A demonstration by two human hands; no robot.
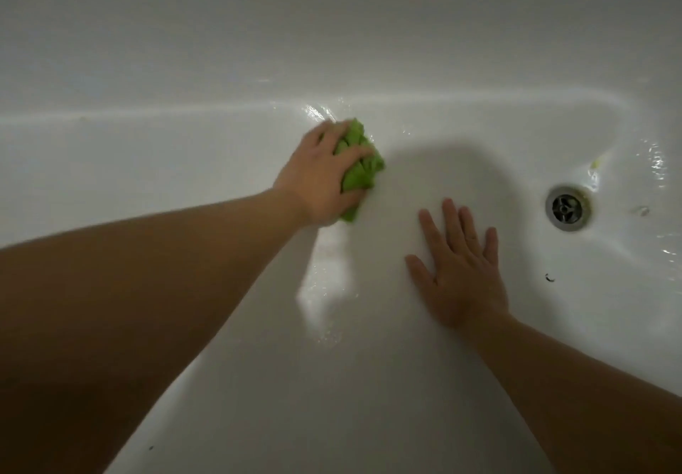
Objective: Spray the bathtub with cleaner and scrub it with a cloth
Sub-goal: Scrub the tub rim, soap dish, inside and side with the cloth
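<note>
Bathtub (369,381) enamel fills nearly the whole frame, white and glossy, and both your bare forearms reach into it from the lower corners. Nearest, right of centre, your right hand (461,270) lies flat on the tub floor, palm down, fingers straight and spread, holding nothing. To its left a bright wet patch (324,296) glistens on the floor. Farther in, at centre left, your left hand (321,174) grips a bunched green cloth (360,167), fingers curled over the top of it, pressing it against the tub where the floor curves up into the far wall. At the right of the frame sits the round metal drain (564,208), well apart from both hands, with a small dark speck (550,277) below it and water droplets (657,160) shining above it.
</note>
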